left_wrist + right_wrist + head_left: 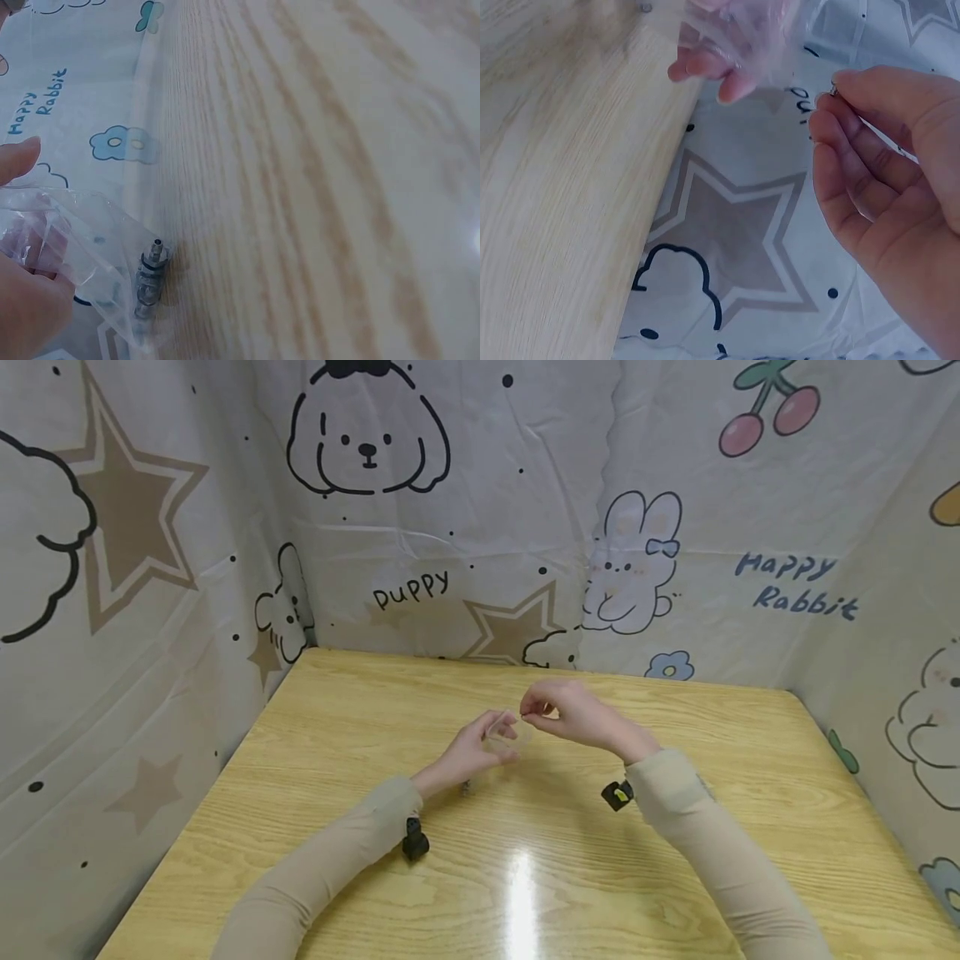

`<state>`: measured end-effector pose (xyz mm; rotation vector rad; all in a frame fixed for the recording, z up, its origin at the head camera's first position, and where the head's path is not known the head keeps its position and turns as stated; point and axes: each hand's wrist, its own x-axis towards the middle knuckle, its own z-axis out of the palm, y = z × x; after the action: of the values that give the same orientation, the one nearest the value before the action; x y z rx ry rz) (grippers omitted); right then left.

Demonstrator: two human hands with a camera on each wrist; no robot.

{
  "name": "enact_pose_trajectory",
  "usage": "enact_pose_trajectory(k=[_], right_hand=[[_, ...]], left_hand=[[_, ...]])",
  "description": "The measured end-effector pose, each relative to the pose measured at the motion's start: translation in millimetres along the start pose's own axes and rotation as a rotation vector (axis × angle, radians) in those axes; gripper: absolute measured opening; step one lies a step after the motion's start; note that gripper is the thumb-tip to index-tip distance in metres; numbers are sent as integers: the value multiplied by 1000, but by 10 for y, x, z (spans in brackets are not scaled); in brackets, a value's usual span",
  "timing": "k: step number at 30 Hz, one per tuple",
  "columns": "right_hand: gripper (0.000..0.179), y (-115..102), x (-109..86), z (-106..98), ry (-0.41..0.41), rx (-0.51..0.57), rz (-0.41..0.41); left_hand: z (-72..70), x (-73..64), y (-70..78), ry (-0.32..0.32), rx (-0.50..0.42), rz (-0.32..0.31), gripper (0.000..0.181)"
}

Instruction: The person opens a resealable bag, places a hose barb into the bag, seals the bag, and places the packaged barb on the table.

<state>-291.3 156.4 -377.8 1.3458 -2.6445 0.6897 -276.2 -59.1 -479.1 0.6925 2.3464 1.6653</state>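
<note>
My left hand [480, 750] holds a clear plastic bag [86, 217], its fingers and thumb curved around it. A small grey metal fitting [150, 281] with dark rings shows at the bag's edge in the left wrist view. Whether it lies inside the bag or behind it, I cannot tell. To the right of the bag, my right hand [573, 714] is raised above the table. Its thumb and index finger pinch a tiny shiny metal piece [833, 89], mostly hidden by the fingertips. In the right wrist view the bag and the left fingers [705, 66] are a short distance away.
Both hands are over a light wood-grain table [337, 718]. Pale printed cloth [480, 510] hangs behind the table and along both sides. Black wrist cameras [415, 841] are strapped at the cuffs.
</note>
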Motion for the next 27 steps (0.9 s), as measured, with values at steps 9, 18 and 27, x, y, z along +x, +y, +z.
enact_pose_trajectory(k=[9,18,27], right_hand=[[6,-46,90,100,-8,34,-69],[5,-47,91,82,5,54,-73],[5,4,-14,78,30,46,-39]], left_hand=[[4,-2,2,0,-3,-28,52],[2,1,9,-1,2,-28,53],[17,-6,16,7,14,-10,53]])
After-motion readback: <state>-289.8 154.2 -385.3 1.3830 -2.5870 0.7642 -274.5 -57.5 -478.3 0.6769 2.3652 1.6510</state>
